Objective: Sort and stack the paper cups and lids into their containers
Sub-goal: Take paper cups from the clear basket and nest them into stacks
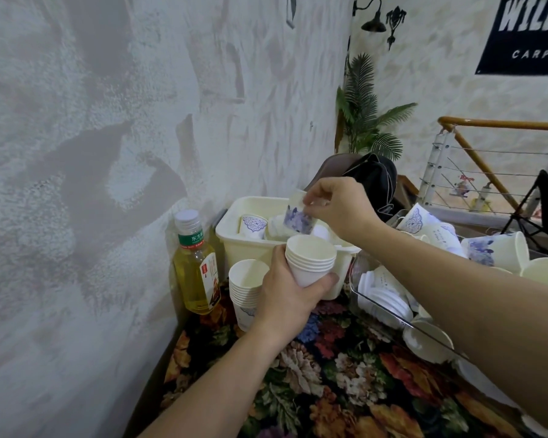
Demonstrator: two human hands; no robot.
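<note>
**Two hands, each holding paper cups above the cream bin**

The left hand (285,289) has its grip curled round a short stack of plain white cups (310,260), thumb on the near side and fingers wrapped beneath the base; the stack stands upright, mouth up, just in front of the cream plastic bin (234,245). The left forearm rises from the lower edge of the view, wrist roughly straight.

The right hand (339,207) pinches a single blue-patterned cup (298,216) by its rim between thumb and fingertips, the remaining fingers loosely bent. This cup hangs tilted over the bin's open top, above and just behind the white stack. The right forearm crosses in from the right, wrist bent downward.

Inside the bin lie further cups, one with a blue emblem (252,226). A taller stack of white cups (246,289) stands on the floral-covered counter (329,390), left of the held stack. To the right, a clear tray (358,279) holds white lids (383,298), and loose patterned cups (494,251) are heaped beyond. A bottle of yellow drink (196,263) stands against the textured wall (92,153).
</note>
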